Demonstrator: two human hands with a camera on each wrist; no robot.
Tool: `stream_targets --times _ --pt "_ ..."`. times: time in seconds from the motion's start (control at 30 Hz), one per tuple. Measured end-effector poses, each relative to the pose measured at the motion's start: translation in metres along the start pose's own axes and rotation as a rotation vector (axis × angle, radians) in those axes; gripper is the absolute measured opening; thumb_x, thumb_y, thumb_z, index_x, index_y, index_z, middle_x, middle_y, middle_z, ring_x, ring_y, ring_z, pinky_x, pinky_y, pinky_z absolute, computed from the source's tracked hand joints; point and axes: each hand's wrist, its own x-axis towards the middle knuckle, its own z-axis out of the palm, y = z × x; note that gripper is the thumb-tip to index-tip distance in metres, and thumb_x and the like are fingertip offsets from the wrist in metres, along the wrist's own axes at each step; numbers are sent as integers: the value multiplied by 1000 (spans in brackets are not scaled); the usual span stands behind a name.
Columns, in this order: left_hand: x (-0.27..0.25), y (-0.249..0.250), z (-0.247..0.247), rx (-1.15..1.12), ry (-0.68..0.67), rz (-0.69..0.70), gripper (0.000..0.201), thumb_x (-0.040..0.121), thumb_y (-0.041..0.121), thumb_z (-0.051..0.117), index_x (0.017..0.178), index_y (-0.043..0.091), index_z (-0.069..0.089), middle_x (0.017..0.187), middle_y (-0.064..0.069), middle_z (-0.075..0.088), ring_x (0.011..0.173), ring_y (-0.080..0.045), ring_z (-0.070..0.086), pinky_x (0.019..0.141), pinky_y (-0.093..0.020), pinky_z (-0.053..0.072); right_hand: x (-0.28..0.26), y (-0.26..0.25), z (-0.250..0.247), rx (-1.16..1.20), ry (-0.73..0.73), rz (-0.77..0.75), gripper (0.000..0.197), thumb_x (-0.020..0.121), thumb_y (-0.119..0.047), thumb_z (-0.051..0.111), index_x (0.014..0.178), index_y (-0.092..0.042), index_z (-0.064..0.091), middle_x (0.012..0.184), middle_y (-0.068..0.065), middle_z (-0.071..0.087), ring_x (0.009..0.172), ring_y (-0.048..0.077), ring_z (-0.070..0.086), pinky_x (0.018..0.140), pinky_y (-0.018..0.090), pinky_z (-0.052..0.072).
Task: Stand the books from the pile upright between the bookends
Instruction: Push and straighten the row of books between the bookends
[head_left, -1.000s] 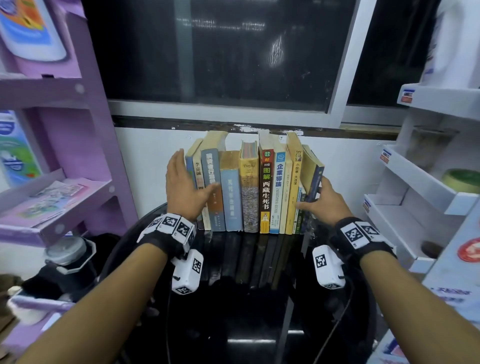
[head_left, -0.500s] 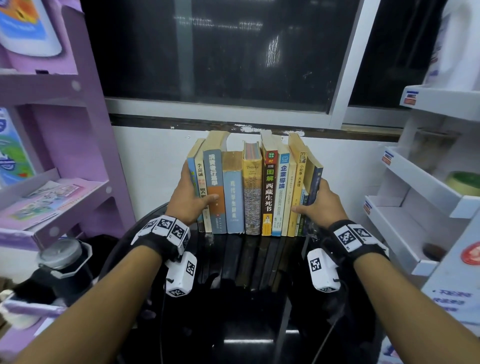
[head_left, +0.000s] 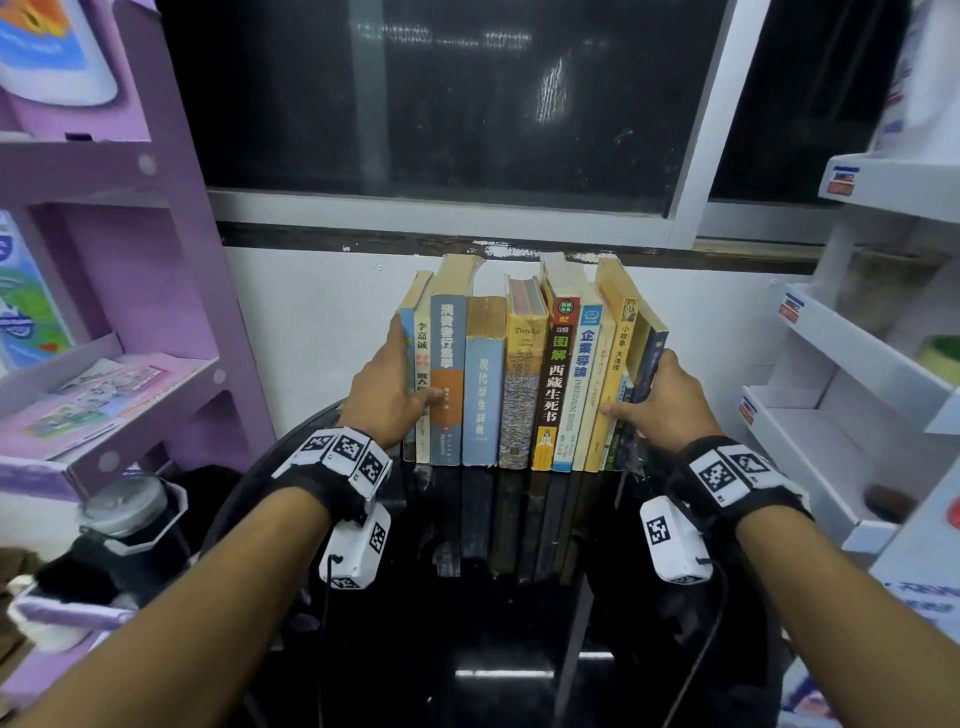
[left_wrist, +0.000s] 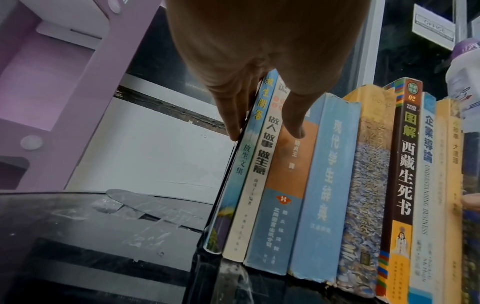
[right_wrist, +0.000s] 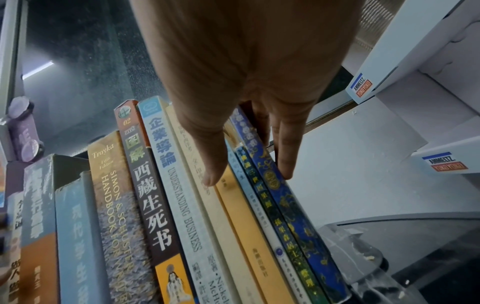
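Note:
A row of several books (head_left: 519, 374) stands upright on the black glossy table (head_left: 493, 597), against the white wall. My left hand (head_left: 402, 371) is at the row's left end. Its straight fingers (left_wrist: 231, 115) lie flat on a thin black bookend (left_wrist: 226, 195), and the thumb (left_wrist: 296, 121) touches the blue-and-orange spine. My right hand (head_left: 649, 395) presses the right end. Here the fingers (right_wrist: 284, 156) lie along the leaning dark blue book (right_wrist: 285, 205), with the thumb (right_wrist: 213, 164) on a yellow spine. The right bookend is mostly hidden.
A purple shelf unit (head_left: 130, 364) stands close on the left, with a lidded jar (head_left: 124, 504) below it. White display shelves (head_left: 857, 415) crowd the right side. A dark window (head_left: 441, 104) sits above the wall behind the books.
My left hand has slid a little lower along the left end of the row. The right hand and the books have barely moved.

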Motion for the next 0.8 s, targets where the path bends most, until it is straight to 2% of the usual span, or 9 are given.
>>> stream_targets --times 0.1,0.33,0.57,0.8 --pt "1 2 3 12 21 2 84 77 21 77 141 29 23 127 -4 59 110 -29 61 91 -44 49 -1 1 -3 -6 -2 -3 57 77 -17 80 119 -10 42 122 9 62 109 27 61 88 38 49" --pt "4 1 3 89 33 20 77 79 27 75 141 24 29 128 -6 56 114 -29 56 91 -44 46 4 2 -3 -23 -12 9 57 78 -20 79 120 -10 42 121 10 63 107 28 63 84 38 51" --pt "7 -5 4 62 97 9 71 76 31 78 134 26 38 125 -3 60 111 -27 60 91 -49 51 4 -1 6 -69 48 -5 57 75 -28 81 115 -12 44 119 10 65 104 30 65 85 43 53" --pt "4 -8 7 5 149 6 70 77 28 78 136 28 40 120 -2 66 107 -26 63 90 -45 51 -1 -4 9 5 66 -18 51 79 -21 79 114 -11 43 119 10 64 104 27 65 82 37 53"
